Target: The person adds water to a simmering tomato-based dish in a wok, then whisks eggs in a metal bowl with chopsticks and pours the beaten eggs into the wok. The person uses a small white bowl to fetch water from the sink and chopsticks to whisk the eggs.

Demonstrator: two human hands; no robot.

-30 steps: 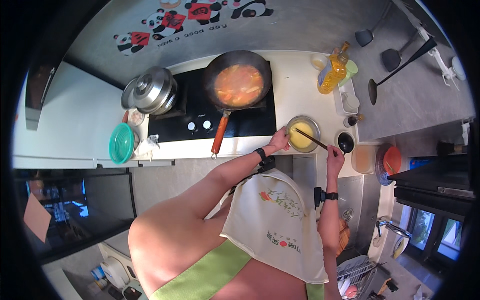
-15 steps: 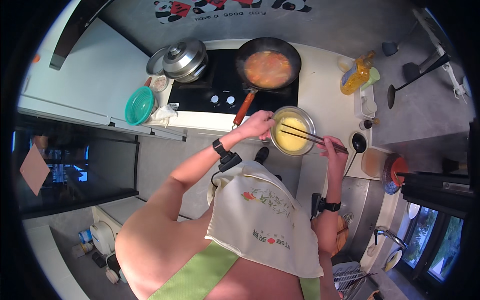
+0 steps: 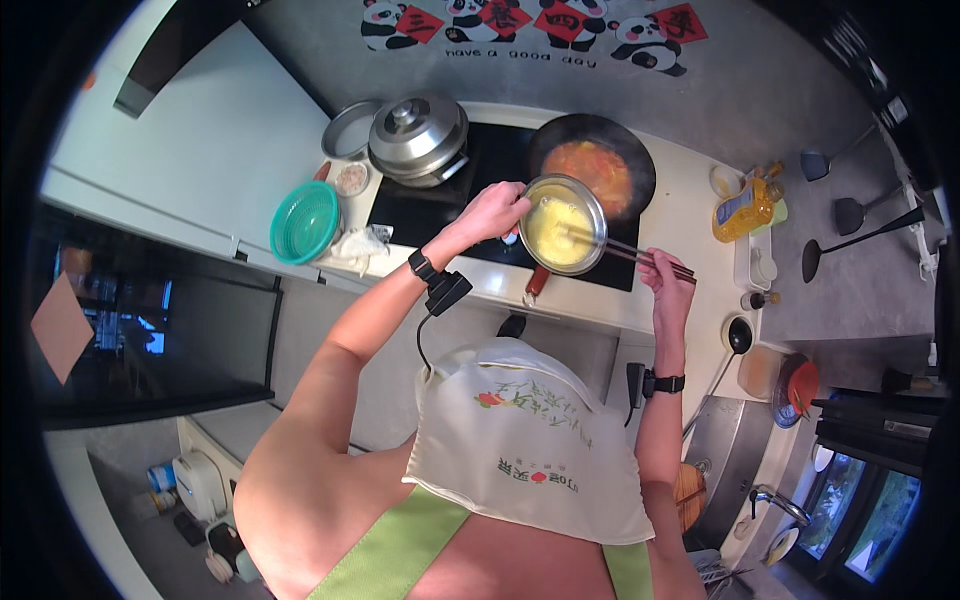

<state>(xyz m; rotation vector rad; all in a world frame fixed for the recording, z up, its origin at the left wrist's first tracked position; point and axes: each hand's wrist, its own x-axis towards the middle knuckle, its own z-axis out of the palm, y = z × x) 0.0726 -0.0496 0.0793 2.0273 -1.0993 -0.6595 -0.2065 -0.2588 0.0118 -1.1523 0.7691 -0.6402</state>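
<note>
My left hand [image 3: 500,211] grips the rim of a metal bowl [image 3: 594,258] by its left side. Yellow beaten egg [image 3: 556,232] fills the bowl, which is held over the front of the stove. In my right hand [image 3: 667,280] is a pair of dark chopsticks [image 3: 635,253], their tips dipping into the egg. Just behind the bowl, a black wok [image 3: 645,165] sits on the right burner with a red tomato-like mixture [image 3: 598,175] in it. The bowl hides part of the wok's red-brown handle [image 3: 537,285].
A lidded steel pot [image 3: 418,140] occupies the left of the black stove [image 3: 490,150]. Left of it are a green basket [image 3: 305,223], a white cloth [image 3: 357,250] and a small dish [image 3: 351,179]. To the right stand an oil bottle [image 3: 745,211] and a ladle [image 3: 738,336] near the sink [image 3: 735,440].
Both hands have moved forward, carrying the bowl and chopsticks from in front of the counter edge to over the stove, close to the wok. The view has shifted too.
</note>
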